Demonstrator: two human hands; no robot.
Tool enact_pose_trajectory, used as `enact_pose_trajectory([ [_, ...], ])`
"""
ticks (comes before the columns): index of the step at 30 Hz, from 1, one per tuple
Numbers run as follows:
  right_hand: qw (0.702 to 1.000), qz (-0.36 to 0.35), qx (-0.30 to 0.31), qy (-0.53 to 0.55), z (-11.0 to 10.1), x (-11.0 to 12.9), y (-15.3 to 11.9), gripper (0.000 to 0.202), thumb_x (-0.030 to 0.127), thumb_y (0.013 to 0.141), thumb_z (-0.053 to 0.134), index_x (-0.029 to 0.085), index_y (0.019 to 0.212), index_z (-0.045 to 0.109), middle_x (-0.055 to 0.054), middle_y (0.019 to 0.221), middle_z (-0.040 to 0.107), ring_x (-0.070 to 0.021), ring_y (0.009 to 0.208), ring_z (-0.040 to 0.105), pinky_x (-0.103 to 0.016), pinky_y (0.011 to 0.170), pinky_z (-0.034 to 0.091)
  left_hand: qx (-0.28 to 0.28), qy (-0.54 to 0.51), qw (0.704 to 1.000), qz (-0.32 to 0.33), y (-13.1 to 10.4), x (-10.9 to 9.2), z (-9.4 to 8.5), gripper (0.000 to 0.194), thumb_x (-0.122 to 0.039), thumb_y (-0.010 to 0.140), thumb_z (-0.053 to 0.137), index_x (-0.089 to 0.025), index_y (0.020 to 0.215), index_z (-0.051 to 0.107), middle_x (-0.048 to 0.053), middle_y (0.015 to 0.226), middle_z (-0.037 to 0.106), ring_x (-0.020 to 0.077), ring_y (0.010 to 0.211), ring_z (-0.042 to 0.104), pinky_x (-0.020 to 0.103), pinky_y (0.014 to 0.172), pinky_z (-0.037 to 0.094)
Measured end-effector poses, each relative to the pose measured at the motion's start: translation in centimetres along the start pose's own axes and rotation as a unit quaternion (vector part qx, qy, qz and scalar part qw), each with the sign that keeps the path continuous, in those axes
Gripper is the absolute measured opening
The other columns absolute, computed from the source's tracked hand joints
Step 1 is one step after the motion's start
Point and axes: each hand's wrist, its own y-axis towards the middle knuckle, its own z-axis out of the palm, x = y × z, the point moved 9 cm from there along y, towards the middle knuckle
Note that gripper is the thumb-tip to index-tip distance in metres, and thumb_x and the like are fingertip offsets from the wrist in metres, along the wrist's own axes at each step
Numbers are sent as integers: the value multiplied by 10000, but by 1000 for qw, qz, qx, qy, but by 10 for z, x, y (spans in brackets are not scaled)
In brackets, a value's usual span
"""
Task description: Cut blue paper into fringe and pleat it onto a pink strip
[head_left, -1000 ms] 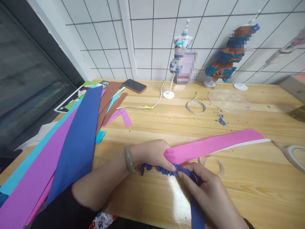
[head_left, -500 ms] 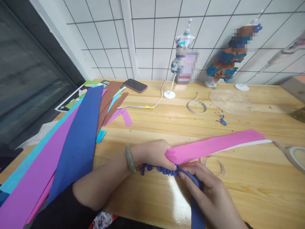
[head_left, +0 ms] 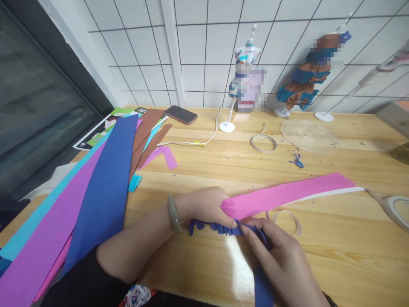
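My left hand (head_left: 212, 207), with a bangle on its wrist, presses down on the near end of a pink paper strip (head_left: 294, 194) and pinches the ruffled edge of a dark blue paper strip (head_left: 264, 281). White tape runs along the pink strip's near edge. Between thumb and fingers my right hand (head_left: 277, 247) grips the blue strip just right of the left thumb. Gathered pleats show to the left below my left hand, while the strip's smooth length hangs down past my right hand. The exact contact under the fingers is hidden.
Long coloured paper strips (head_left: 105, 183) lie at the left. Behind them rests a phone (head_left: 181, 115). Tape rolls (head_left: 263, 143) and blue scraps (head_left: 299, 162) lie on the table. Small dress forms (head_left: 247, 55) stand along the tiled wall. A clear round sheet (head_left: 308, 135) lies at the back right.
My right thumb and fingers have shifted slightly on the blue strip, close by the left thumb. My left hand and the pink strip stay in place.
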Motion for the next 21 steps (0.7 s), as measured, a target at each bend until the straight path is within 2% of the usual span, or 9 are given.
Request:
enact_pose_trajectory([
  [5,1000,10,2,-2,2,-4,1,230,377,858,473,212,929,616,-52,867,673,-182,783,626,-277,699,508,-9,29,1000,-4,-1,-3,-3,216,-348,668,573,-133,678,573,-19,566,515,85,504,473,174,429,359],
  [11,999,34,7,16,5,-11,2,219,386,852,483,213,899,608,-46,854,666,-178,778,619,-279,701,501,4,0,1000,-10,-2,0,0,196,-329,680,555,-144,726,598,-20,581,525,85,507,480,172,427,362],
  [17,999,33,9,26,5,-11,3,204,379,853,482,214,864,600,-45,822,663,-181,766,616,-281,699,499,-4,-11,1000,-11,-4,-3,-2,193,-320,676,547,-151,597,499,-35,533,465,73,472,428,176,411,331],
  [21,999,35,8,19,5,-12,3,207,384,850,482,213,850,600,-35,809,661,-181,756,616,-277,694,494,5,-7,1000,-11,-4,-5,-2,185,-308,688,527,-154,596,482,-39,534,448,69,480,421,172,418,326],
])
